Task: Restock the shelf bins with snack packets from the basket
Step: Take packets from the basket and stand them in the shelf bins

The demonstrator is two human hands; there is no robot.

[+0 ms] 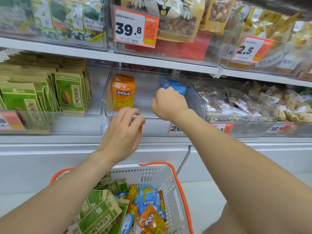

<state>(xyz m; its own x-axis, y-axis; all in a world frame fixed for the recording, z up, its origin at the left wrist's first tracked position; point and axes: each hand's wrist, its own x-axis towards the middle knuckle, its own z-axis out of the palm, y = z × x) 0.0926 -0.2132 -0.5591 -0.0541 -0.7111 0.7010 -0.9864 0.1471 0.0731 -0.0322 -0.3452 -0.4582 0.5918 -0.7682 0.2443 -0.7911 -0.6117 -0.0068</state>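
A clear middle shelf bin (152, 114) holds orange chestnut packets (123, 93) standing at its left and blue packets (172, 85) at its right. My right hand (168, 103) reaches into the bin and grips a blue packet among them. In front of the bin's lower edge my left hand (125, 130) hovers with fingers loosely curled and nothing in it. Below, a white basket (168, 181) with an orange rim holds green, blue and orange snack packets (146, 200).
The left bin is packed with green seed packets (69, 93). A bin at the right holds clear-wrapped snacks (244, 100). Upper-shelf bins carry large bags and an orange price tag (135, 27). White cabinet fronts stand below the shelf.
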